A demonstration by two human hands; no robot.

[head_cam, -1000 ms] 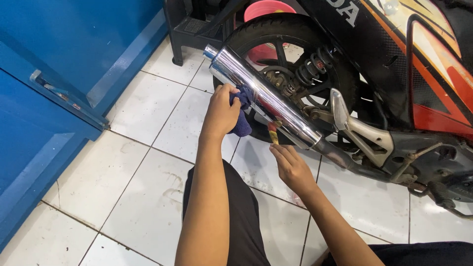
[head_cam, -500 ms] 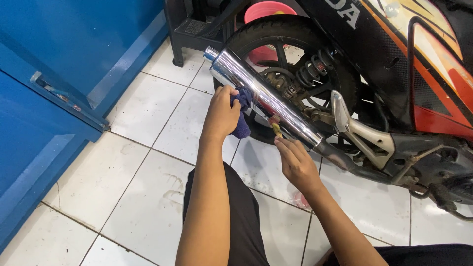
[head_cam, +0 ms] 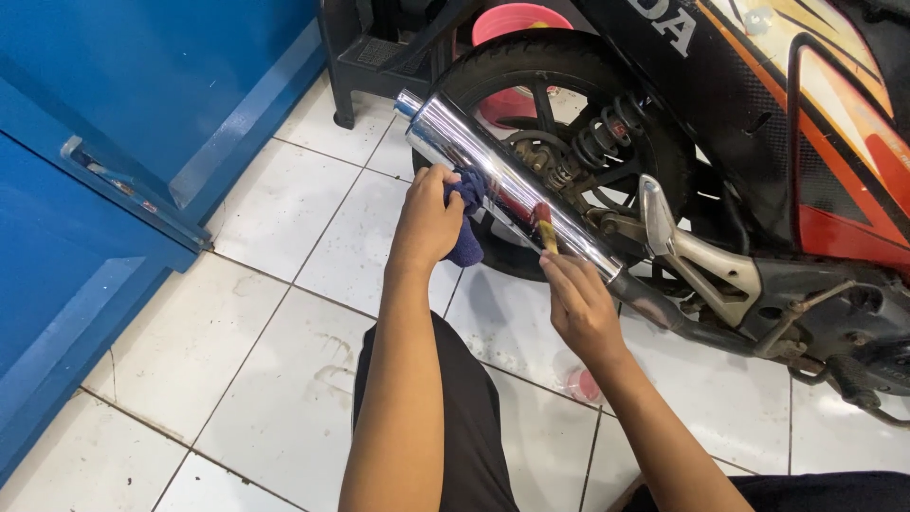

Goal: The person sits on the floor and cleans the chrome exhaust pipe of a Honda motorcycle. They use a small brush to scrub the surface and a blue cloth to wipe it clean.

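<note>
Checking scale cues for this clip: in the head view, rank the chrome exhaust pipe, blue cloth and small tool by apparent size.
Largest to smallest:
1. chrome exhaust pipe
2. blue cloth, partly hidden under the left hand
3. small tool, held by the right hand

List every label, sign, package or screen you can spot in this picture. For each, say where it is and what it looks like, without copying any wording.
Lettering on the motorbike's black side panel: top centre, above the rear wheel; large white block letters, partly cut off by the frame edge.
Graphic on the fairing: top right; orange, red and cream shapes.
No packages, signs or screens show.
</note>
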